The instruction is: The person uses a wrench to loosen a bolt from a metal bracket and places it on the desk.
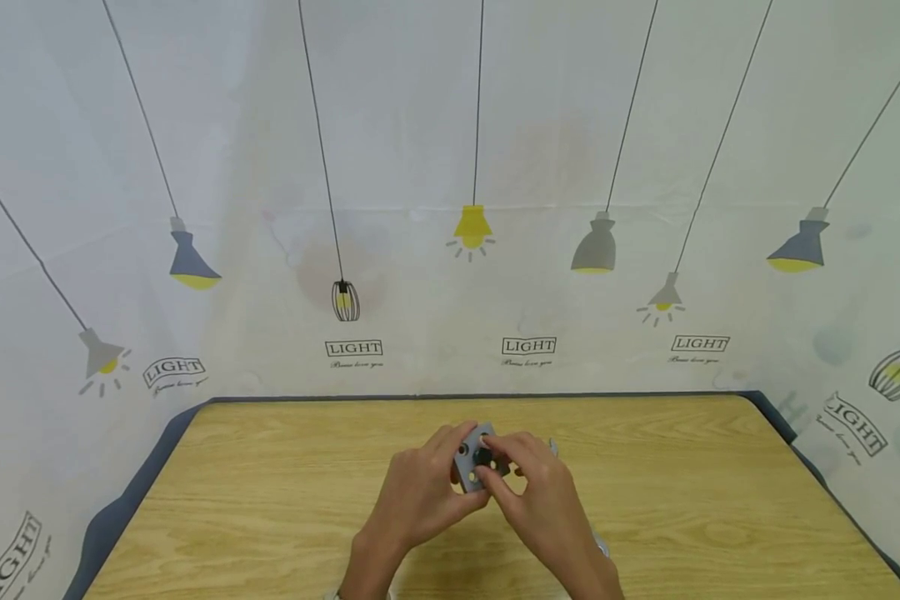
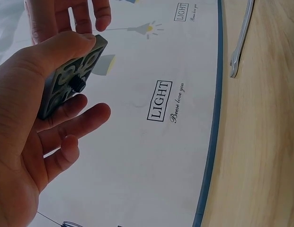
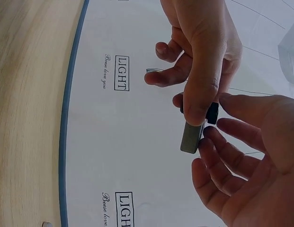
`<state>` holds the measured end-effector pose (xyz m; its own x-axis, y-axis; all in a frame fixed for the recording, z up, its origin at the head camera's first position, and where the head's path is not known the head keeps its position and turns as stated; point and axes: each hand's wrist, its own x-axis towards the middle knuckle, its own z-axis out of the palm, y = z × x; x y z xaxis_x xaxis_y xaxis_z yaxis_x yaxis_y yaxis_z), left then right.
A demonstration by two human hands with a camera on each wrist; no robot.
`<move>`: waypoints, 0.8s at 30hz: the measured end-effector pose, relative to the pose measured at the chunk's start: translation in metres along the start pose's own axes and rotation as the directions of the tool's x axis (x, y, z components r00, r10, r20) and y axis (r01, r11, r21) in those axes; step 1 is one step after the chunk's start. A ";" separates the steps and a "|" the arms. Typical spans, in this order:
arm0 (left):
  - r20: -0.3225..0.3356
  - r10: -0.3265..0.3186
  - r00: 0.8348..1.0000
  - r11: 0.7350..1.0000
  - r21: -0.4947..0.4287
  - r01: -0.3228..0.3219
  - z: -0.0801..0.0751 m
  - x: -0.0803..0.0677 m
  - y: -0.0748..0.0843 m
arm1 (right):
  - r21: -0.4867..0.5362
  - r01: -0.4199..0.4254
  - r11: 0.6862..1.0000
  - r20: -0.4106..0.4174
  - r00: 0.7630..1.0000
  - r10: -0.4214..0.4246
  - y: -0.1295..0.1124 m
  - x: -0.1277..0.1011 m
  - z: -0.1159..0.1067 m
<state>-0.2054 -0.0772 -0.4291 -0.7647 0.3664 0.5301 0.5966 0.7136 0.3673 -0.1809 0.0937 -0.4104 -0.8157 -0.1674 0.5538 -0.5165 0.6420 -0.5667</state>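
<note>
My left hand [image 1: 418, 492] grips a small grey square plate [image 1: 465, 479] by its edges, thumb on one side and fingers on the other. Round holes show near the plate's corners. A black bolt [image 1: 483, 456] sits at the plate's middle, and my right hand [image 1: 540, 492] pinches it between thumb and index finger. From the left wrist view, a short dark stub of the bolt [image 2: 77, 84] juts out of the plate's other face, which has ring-shaped recesses. In the right wrist view the bolt's thick black end [image 3: 212, 113] lies between the right fingertips.
A silver wrench [image 2: 239, 52] lies on the wooden table [image 1: 285, 483]; in the head view the right hand and forearm cover most of it. A white cloth printed with lamps [image 1: 420, 167] stands behind and at both sides, with a dark blue border along the table's edge.
</note>
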 end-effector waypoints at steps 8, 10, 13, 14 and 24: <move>-0.017 0.010 1.000 1.000 -0.010 -0.010 0.001 -0.001 -0.001 | 0.022 -0.043 0.999 0.013 0.999 0.043 0.000 0.001 -0.001; -0.018 0.011 1.000 1.000 -0.012 -0.011 0.001 -0.001 -0.001 | 0.021 -0.055 0.998 0.016 0.998 0.055 0.000 0.001 -0.001; -0.018 0.014 1.000 1.000 -0.011 -0.014 0.001 0.000 -0.001 | 0.018 -0.067 0.998 0.020 0.998 0.067 0.000 0.002 -0.001; -0.016 0.015 1.000 1.000 -0.009 -0.015 0.001 0.000 -0.001 | 0.016 -0.070 0.997 0.021 0.997 0.069 0.000 0.002 -0.001; -0.009 0.017 1.000 1.000 0.007 -0.017 0.001 0.000 0.002 | -0.017 -0.053 0.998 0.000 0.999 0.053 0.000 0.000 0.002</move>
<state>-0.2049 -0.0750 -0.4293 -0.7523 0.3730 0.5431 0.6076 0.7115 0.3529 -0.1818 0.0920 -0.4113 -0.8421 -0.1333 0.5226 -0.4680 0.6623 -0.5851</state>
